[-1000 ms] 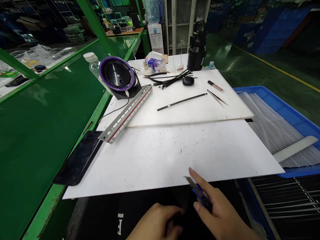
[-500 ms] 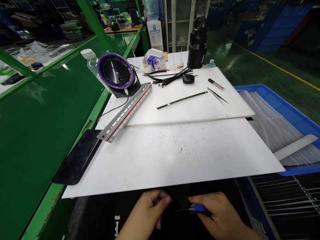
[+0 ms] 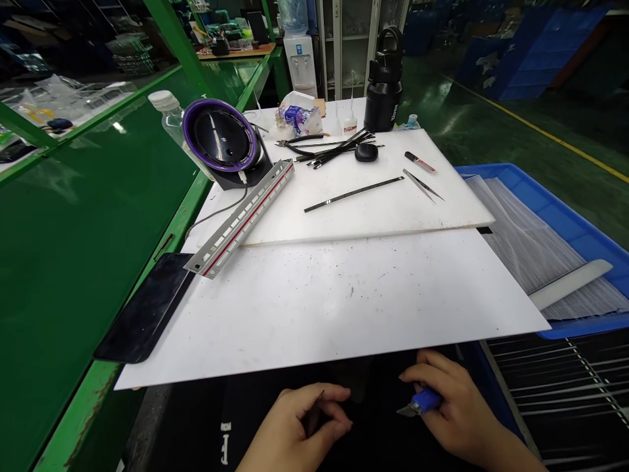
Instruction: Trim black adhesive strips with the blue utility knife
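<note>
speckled white desk [image 3: 304, 314], white slab [image 3: 344, 219] on it, green floor [image 3: 521, 124] behind. past near edge, right hand [image 3: 457, 403] clamps blue cutter [image 3: 426, 400], handle mostly hidden; left hand [image 3: 292, 429] apart, curled, can't tell if holding anything. forearms [image 3: 511, 451] cut off.

Bare left hand [image 3: 302, 419]: I hold it half-curled, my thumb tip apart from my forefinger tip.
Bare right hand [image 3: 455, 408]: my fingers bend inward in a grip.
Bare right forearm [image 3: 511, 452]: mine slants in from lower right.
Spacing: my hands stay apart.
</note>
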`<state>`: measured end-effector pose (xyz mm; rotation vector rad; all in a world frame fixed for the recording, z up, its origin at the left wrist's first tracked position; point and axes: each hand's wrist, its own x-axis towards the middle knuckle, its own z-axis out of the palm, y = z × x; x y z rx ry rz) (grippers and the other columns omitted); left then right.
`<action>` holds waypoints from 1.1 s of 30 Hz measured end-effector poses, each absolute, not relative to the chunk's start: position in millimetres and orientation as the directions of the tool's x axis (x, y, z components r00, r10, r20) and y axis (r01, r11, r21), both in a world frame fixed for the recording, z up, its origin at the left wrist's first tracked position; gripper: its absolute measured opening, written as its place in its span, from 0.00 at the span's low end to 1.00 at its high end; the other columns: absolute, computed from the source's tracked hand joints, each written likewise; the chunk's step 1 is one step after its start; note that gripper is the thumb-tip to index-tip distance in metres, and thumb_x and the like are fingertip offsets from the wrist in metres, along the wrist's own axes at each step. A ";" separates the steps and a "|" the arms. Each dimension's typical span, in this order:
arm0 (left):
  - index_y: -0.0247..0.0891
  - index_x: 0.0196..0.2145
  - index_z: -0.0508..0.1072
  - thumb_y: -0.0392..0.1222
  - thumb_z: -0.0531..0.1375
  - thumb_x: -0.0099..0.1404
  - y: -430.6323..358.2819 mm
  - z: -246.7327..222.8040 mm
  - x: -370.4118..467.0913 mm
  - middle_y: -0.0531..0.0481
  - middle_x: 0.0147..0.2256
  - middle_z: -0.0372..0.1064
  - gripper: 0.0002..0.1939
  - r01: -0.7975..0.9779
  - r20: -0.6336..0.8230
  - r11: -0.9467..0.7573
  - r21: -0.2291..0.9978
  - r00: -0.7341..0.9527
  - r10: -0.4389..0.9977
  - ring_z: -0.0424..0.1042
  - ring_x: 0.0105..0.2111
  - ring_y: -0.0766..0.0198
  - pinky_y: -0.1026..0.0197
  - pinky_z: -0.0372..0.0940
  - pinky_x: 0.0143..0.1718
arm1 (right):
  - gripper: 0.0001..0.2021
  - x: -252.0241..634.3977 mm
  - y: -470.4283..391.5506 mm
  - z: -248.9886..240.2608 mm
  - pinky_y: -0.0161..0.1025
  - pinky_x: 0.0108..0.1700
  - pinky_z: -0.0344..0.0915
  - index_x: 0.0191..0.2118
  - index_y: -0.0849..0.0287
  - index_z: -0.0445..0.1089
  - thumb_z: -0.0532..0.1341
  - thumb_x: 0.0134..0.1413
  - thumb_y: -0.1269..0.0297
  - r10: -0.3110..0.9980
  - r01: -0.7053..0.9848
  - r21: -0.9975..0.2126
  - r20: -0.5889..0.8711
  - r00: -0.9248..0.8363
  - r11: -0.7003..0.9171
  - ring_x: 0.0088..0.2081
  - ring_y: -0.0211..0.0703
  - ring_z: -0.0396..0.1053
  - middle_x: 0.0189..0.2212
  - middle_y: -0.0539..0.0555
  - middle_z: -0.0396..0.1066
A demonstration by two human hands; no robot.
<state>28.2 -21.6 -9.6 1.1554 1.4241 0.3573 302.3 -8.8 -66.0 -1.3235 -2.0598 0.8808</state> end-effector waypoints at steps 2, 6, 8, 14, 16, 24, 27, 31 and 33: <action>0.48 0.46 0.79 0.47 0.56 0.68 -21.0 -8.0 26.8 0.51 0.33 0.79 0.13 0.459 -0.543 0.408 0.789 0.211 0.813 0.72 0.42 0.52 0.52 0.57 0.52 | 0.19 305.9 -8.6 -72.5 0.40 0.32 0.66 0.43 0.56 0.72 0.54 0.45 0.77 0.922 0.540 -0.786 0.094 -0.375 0.300 0.31 0.44 0.68 0.32 0.53 0.67; 0.49 0.58 0.69 0.45 0.51 0.70 -11.6 -9.6 25.1 0.51 0.37 0.76 0.20 0.379 -0.467 0.348 0.857 0.287 0.837 0.71 0.44 0.55 0.54 0.58 0.51 | 0.20 304.8 -5.4 -76.7 0.40 0.33 0.67 0.44 0.56 0.72 0.55 0.45 0.78 0.919 0.516 -0.803 0.097 -0.381 0.299 0.32 0.44 0.69 0.33 0.53 0.69; 0.45 0.59 0.67 0.45 0.52 0.69 -6.6 -12.2 26.6 0.50 0.38 0.74 0.21 0.337 -0.472 0.365 0.868 0.332 0.817 0.71 0.42 0.56 0.55 0.60 0.49 | 0.19 302.9 -4.1 -75.6 0.41 0.33 0.67 0.44 0.55 0.72 0.55 0.46 0.77 0.921 0.517 -0.803 0.097 -0.378 0.296 0.32 0.44 0.70 0.33 0.52 0.69; 0.43 0.43 0.79 0.50 0.57 0.66 -10.6 -8.0 32.9 0.50 0.32 0.75 0.15 0.492 -0.578 0.406 0.770 0.269 0.770 0.72 0.37 0.54 0.55 0.62 0.45 | 0.18 302.0 -3.7 -74.7 0.41 0.34 0.69 0.43 0.56 0.73 0.55 0.47 0.77 0.929 0.518 -0.807 0.098 -0.356 0.284 0.33 0.45 0.72 0.34 0.53 0.72; 0.43 0.36 0.81 0.50 0.57 0.66 -12.9 -6.5 33.6 0.50 0.30 0.76 0.14 0.524 -0.594 0.417 0.742 0.228 0.771 0.72 0.36 0.54 0.55 0.63 0.43 | 0.16 302.6 -3.3 -76.4 0.41 0.35 0.69 0.43 0.56 0.74 0.56 0.51 0.75 0.929 0.511 -0.810 0.105 -0.354 0.286 0.34 0.45 0.73 0.34 0.53 0.73; 0.40 0.43 0.79 0.50 0.58 0.65 -7.0 -9.9 35.6 0.46 0.38 0.76 0.16 0.481 -0.629 0.488 0.728 0.186 0.755 0.72 0.40 0.53 0.54 0.63 0.46 | 0.18 302.6 -0.6 -79.1 0.42 0.46 0.71 0.51 0.53 0.73 0.55 0.60 0.74 0.921 0.504 -0.806 0.122 -0.370 0.309 0.46 0.47 0.75 0.45 0.53 0.77; 0.39 0.39 0.78 0.49 0.59 0.64 -7.6 -8.8 36.4 0.51 0.29 0.71 0.14 0.436 -0.658 0.544 0.717 0.166 0.734 0.69 0.33 0.58 0.57 0.62 0.38 | 0.16 301.4 -1.2 -78.8 0.42 0.44 0.71 0.49 0.54 0.74 0.55 0.59 0.73 0.918 0.513 -0.802 0.104 -0.383 0.305 0.43 0.47 0.75 0.43 0.52 0.77; 0.38 0.28 0.71 0.50 0.64 0.60 -8.7 -11.6 32.3 0.57 0.23 0.58 0.13 0.344 -0.624 0.544 0.765 0.189 0.758 0.57 0.25 0.65 0.62 0.54 0.28 | 0.13 300.0 -1.6 -78.2 0.41 0.40 0.71 0.46 0.55 0.74 0.55 0.60 0.71 0.921 0.518 -0.806 0.082 -0.381 0.287 0.37 0.44 0.76 0.37 0.51 0.78; 0.38 0.33 0.72 0.55 0.61 0.64 -9.1 -14.0 28.1 0.59 0.21 0.56 0.16 0.273 -0.615 0.558 0.783 0.209 0.761 0.55 0.23 0.66 0.61 0.52 0.27 | 0.14 299.5 -1.0 -78.0 0.40 0.39 0.70 0.46 0.55 0.74 0.55 0.60 0.72 0.923 0.521 -0.806 0.079 -0.377 0.282 0.37 0.44 0.76 0.37 0.51 0.78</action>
